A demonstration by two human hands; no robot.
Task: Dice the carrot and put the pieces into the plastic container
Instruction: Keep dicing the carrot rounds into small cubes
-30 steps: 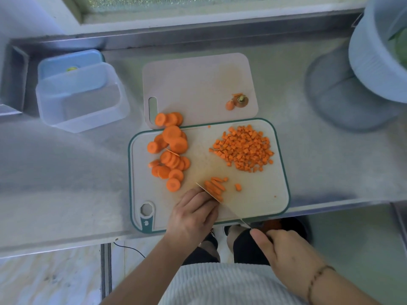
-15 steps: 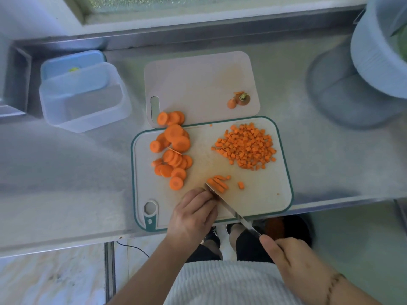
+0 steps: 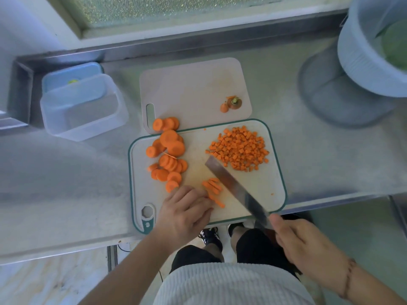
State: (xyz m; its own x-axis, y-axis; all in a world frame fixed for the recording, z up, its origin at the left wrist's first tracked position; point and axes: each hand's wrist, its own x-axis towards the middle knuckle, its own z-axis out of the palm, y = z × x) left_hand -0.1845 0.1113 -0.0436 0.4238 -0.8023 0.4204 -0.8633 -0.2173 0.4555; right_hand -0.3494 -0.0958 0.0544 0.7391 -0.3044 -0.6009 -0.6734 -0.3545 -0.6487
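White ribbed top (image 3: 231, 285), black shorts (image 3: 253, 245), dark sneakers (image 3: 210, 235), brown beaded bracelet (image 3: 349, 278)

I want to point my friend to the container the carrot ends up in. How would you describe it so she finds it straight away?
Start at the green-rimmed white cutting board on the steel counter and look to its far left, toward the counter's back corner. There stands the clear rectangular plastic container, empty. Unlike the blue lid lying behind it, it is a deep, see-through tub.
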